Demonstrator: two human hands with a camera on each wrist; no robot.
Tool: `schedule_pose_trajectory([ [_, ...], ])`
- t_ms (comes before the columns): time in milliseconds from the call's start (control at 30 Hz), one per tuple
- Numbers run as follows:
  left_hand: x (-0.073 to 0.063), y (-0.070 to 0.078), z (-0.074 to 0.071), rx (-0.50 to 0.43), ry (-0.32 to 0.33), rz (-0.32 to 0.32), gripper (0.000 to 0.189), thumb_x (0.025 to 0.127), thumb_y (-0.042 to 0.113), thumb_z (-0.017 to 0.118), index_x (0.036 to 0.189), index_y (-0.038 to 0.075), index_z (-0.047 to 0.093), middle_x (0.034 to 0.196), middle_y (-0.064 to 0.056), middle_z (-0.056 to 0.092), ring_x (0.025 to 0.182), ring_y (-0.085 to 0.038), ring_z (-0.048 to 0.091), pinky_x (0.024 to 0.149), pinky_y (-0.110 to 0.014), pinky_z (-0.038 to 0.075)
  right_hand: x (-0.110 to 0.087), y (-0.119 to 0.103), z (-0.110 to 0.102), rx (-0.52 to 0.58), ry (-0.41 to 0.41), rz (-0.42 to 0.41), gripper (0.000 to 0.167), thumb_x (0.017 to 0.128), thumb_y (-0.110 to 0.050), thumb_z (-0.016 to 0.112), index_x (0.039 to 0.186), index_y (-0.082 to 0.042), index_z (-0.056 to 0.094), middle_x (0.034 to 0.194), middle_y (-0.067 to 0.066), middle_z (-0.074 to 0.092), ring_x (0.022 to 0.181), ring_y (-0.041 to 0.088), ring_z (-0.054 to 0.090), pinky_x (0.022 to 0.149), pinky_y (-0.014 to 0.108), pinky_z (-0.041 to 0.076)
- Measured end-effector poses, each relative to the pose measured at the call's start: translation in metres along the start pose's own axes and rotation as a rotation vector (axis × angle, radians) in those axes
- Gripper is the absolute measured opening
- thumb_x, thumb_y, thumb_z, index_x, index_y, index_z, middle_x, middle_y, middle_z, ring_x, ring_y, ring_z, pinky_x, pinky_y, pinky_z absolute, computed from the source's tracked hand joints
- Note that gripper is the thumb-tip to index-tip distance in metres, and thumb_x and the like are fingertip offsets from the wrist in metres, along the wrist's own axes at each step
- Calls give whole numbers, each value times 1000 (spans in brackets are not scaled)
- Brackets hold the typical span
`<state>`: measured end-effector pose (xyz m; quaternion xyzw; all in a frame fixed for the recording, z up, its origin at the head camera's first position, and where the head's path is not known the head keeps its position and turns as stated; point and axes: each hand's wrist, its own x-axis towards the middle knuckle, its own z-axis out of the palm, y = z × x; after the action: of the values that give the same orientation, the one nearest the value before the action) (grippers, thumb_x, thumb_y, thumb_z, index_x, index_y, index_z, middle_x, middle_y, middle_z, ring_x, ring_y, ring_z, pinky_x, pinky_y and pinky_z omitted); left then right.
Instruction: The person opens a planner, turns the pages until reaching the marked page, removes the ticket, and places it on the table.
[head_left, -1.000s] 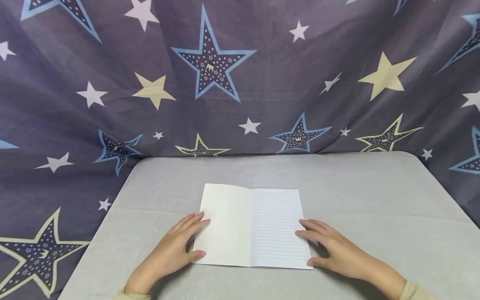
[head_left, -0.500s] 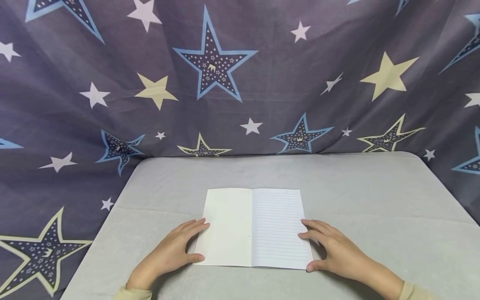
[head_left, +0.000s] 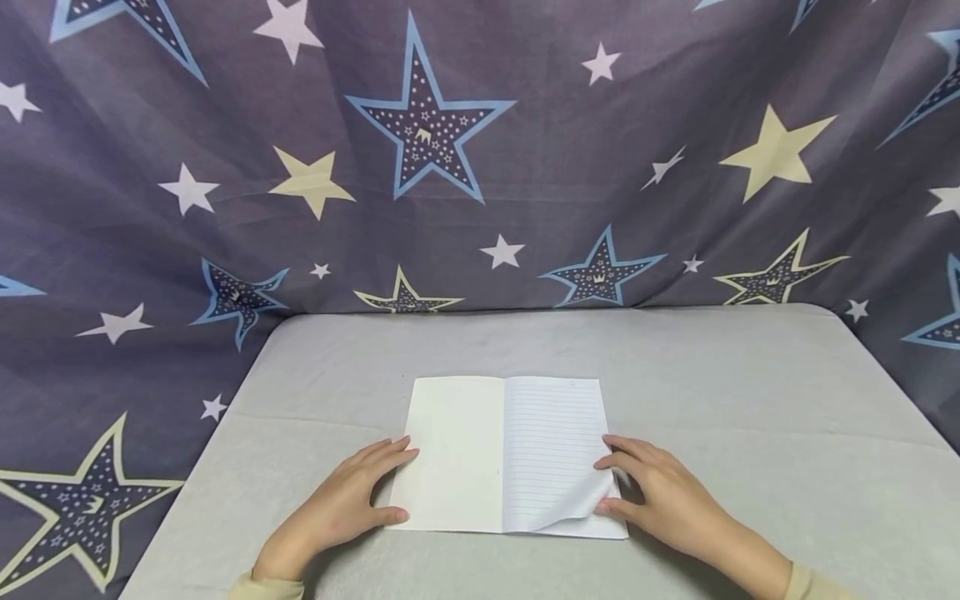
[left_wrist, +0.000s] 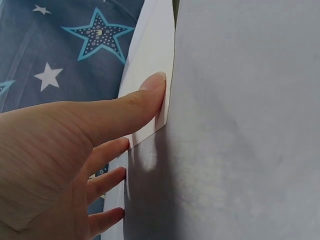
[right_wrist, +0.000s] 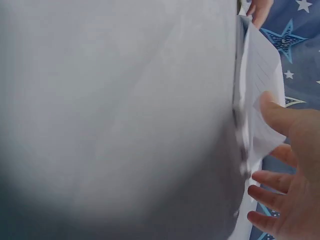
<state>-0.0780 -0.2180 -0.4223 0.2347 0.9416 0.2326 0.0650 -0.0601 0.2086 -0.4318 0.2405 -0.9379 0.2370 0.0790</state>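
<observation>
An open notebook (head_left: 450, 467) lies on the grey-covered table, its left side blank and cream, its right side lined in white. My left hand (head_left: 341, 504) rests at the left edge, thumb and fingertips on the blank side; in the left wrist view the thumb (left_wrist: 145, 97) lies along its near corner. At the right edge, my right hand (head_left: 667, 496) pinches the lower corner of a lined page (head_left: 573, 504) between thumb and index finger. That corner is curled up and inward, baring another sheet beneath. The right wrist view shows the thumb (right_wrist: 280, 115) against the bent page.
The grey tabletop (head_left: 750, 375) spreads around the notebook on all sides. Behind it and to the left hangs a dark cloth (head_left: 525, 192) printed with stars, meeting the table's back edge.
My right thumb has moved up and inward from the notebook's lower right corner, and the page corner has lifted and curled. The left hand shifted slightly earlier as the blank side flattened.
</observation>
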Motion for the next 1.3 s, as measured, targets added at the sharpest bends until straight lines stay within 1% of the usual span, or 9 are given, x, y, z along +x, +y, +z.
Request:
schedule_pose_trajectory([
  [133,0,0,0,3,-6,-11,76,76,31,85,142,10,54,151,-10,45,138,-40,39,107,-64,32,4,-9,-1,33,44,40,65,77,-44,83,131,-13,61,141,14,54,123,40,55,95,59,46],
  [267,0,1,0,-1,-9,-21,76,76,32,84,142,10,54,151,-10,45,138,-40,38,107,-65,32,7,-22,-3,116,44,126,90,79,-46,81,149,-6,41,144,18,51,126,42,52,98,61,44],
  [433,0,4,1,-18,-19,-37,76,76,32,84,142,10,53,152,-10,44,139,-41,37,107,-67,31,9,-43,-2,194,7,194,87,87,-52,71,155,-13,33,133,11,62,123,36,56,98,58,45],
  [567,1,6,3,-46,-36,-56,76,77,33,83,143,11,52,153,-10,42,141,-42,34,107,-68,29,13,-59,1,198,-49,152,80,91,-57,62,156,-22,32,142,4,56,127,30,54,101,54,45],
  [767,1,6,4,-48,-34,-59,76,78,34,83,144,12,52,154,-9,41,141,-41,33,108,-67,28,26,-80,14,164,-124,36,80,92,-62,56,154,-14,36,153,4,43,134,29,47,106,52,41],
  [867,0,3,3,-40,-21,-55,74,78,34,83,143,12,53,153,-9,42,141,-40,34,109,-66,29,32,-89,19,157,-183,3,78,93,-61,55,154,-17,36,156,4,40,134,29,47,105,53,41],
  [967,-3,0,1,-32,2,-59,71,78,32,84,141,12,56,152,-9,44,141,-39,36,109,-65,30,37,-97,23,145,-236,-43,74,94,-59,55,153,-19,38,157,5,37,134,30,47,105,53,42],
  [1167,-7,-5,-5,-31,52,-72,70,77,31,85,139,11,58,146,-11,51,136,-38,43,108,-61,35,38,-102,29,101,-282,-122,63,93,-50,64,145,-16,51,155,10,40,136,28,45,108,49,40],
  [1300,-8,-7,-12,-64,104,-106,60,84,26,80,138,11,58,141,-12,56,132,-37,48,107,-59,37,37,-102,32,71,-318,-144,57,93,-48,65,139,-16,57,155,10,39,138,28,42,110,50,37],
])
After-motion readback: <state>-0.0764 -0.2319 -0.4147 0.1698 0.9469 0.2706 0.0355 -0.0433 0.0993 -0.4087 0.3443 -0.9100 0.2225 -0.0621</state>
